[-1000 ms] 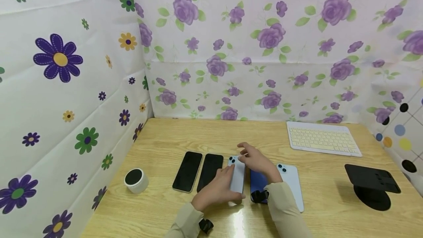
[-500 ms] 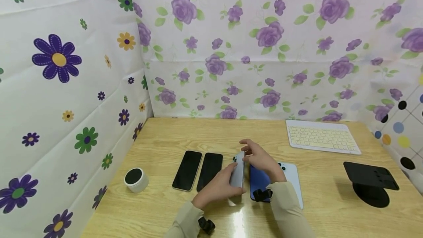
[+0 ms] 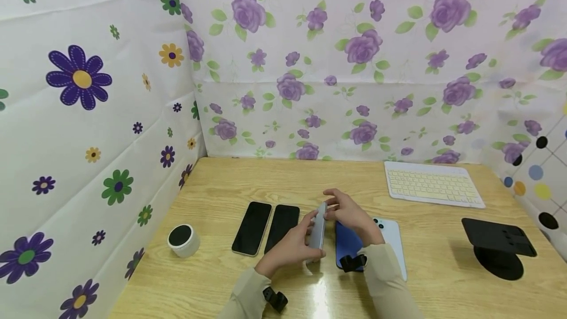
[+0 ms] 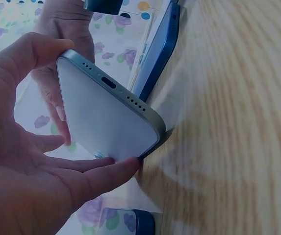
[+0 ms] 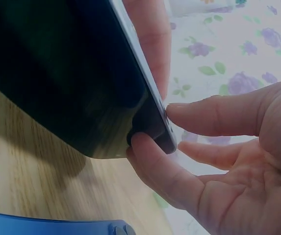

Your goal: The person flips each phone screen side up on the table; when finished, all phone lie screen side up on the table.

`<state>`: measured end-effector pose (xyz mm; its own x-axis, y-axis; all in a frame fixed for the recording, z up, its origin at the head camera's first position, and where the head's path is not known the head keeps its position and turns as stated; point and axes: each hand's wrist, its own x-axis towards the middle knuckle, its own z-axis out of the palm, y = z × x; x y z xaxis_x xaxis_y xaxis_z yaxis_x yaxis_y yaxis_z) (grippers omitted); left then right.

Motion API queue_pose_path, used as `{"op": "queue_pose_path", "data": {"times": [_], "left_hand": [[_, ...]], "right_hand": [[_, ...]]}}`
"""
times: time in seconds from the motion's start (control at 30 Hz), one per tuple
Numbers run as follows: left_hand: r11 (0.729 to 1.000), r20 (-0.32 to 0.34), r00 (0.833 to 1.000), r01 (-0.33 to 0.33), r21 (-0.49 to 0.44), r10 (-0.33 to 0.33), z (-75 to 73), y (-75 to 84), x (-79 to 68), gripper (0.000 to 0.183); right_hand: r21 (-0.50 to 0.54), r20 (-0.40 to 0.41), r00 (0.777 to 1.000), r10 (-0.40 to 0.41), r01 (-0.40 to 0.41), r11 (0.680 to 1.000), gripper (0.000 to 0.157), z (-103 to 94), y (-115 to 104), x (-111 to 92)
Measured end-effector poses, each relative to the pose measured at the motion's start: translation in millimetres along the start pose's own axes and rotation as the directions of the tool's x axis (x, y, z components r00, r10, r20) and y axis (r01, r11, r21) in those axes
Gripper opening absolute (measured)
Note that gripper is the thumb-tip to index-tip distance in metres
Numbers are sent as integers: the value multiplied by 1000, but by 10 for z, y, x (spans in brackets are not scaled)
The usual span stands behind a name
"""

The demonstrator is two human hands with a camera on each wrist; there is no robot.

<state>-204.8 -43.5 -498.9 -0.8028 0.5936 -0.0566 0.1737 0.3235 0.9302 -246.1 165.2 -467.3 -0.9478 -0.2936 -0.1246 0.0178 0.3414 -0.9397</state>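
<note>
A pale blue smartphone [image 3: 317, 230] stands tilted up on its long edge between the two hands. My left hand [image 3: 290, 249] grips its near end, thumb at the bottom edge and fingers at the back. In the left wrist view the phone's back [image 4: 101, 107] and its charging port show. At the far end my right hand [image 3: 350, 214] pinches a corner; the right wrist view has the thumb on the rim and a fingertip against the dark screen [image 5: 66, 73]. A blue phone [image 3: 347, 241] lies partly under the right wrist, beside another light blue phone [image 3: 394, 242].
To the left lie two black-screened phones, the outer one [image 3: 251, 229] and the inner one [image 3: 282, 227]. A white round device with a black top [image 3: 183, 241] stands farther left. A white keyboard [image 3: 434, 186] and a black stand [image 3: 498, 247] are at right.
The pale blue phone has gone from lying back-up to being tilted up on its edge. The left hand's fingers have moved behind it; the right hand has shifted slightly right.
</note>
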Motion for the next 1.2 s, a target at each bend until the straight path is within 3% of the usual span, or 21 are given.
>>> {"op": "queue_pose_path", "data": {"times": [0.3,0.6,0.8,1.2], "left_hand": [[999,28,999,-22,-43,23,-58,19,-21,99],[988,56,998,-30,-151,39,-91,-9,-22,98],[989,34,999,-9,-147,14,-96,-4,-28,96],[978,51,997,-52,-203,64,-129,-4,-24,94]], "right_hand": [[122,108,994,2,-15,992,61,-20,92,16],[82,211,977,28,-46,996,64,16,107,12],[83,208,977,55,-73,994,61,37,114,20],[61,162,979,122,-133,989,62,102,91,18]]}}
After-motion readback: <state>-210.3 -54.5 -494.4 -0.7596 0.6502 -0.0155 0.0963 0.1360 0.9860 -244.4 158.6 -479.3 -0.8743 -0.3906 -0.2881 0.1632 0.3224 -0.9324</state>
